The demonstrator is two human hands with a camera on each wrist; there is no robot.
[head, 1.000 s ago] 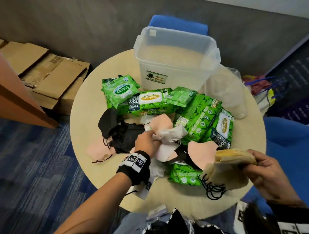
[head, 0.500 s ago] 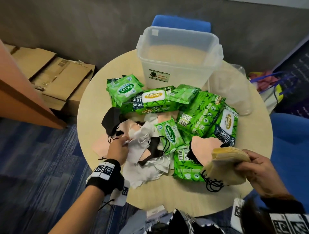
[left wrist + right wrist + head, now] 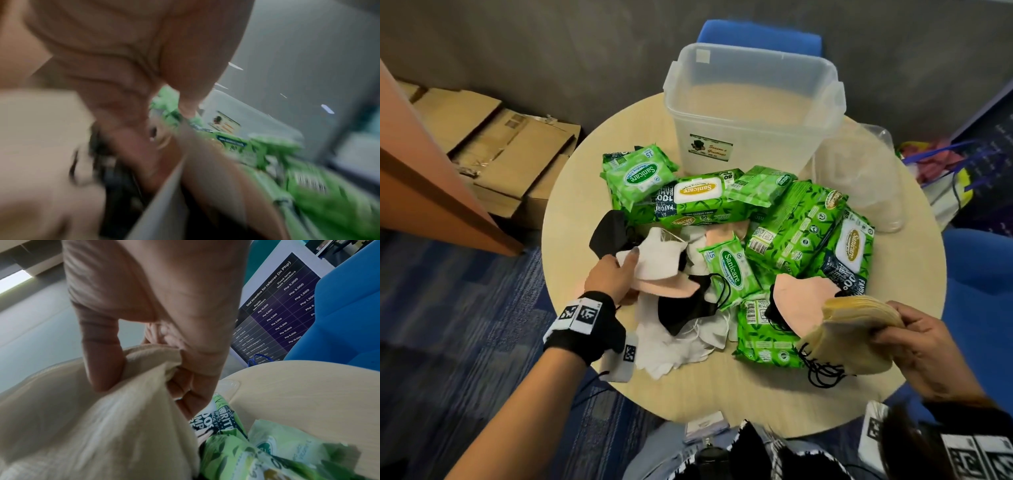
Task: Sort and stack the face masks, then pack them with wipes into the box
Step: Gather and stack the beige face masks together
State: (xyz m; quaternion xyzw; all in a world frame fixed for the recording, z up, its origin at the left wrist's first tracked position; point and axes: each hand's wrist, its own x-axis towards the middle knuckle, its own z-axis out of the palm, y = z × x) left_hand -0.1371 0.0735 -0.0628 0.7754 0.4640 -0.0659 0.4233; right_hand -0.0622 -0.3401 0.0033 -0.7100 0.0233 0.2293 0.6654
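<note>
Green wipe packs (image 3: 787, 233) crowd the bench (image 3: 722, 394) middle before the far-edge box (image 3: 753, 102). The left hand (image 3: 613, 277) pinches a white mask (image 3: 657, 260) among loose masks; the right hand (image 3: 924, 342) clamps a beige mask stack (image 3: 856, 329) at the near-right edge.

Surroundings: office corner, round table, clutter at the edges.

Round pale-wood table (image 3: 599, 387) on blue patterned carpet (image 3: 448, 325). Flattened cardboard boxes (image 3: 517, 154) lie on the floor to the left, against a grey wall (image 3: 551, 44), beside a slanted orange-brown wooden panel (image 3: 424, 192). A blue chair (image 3: 760, 36) stands behind the table's far edge; another blue seat (image 3: 983, 274) sits at the right. A dark poster (image 3: 281, 318) with a table of "Php" amounts, headed "Total incentive for referrer", leans at far right. Below it, a heap of bags (image 3: 941, 171) with blue handles and pink contents. Left wrist view is too blurred to add anything.
</note>
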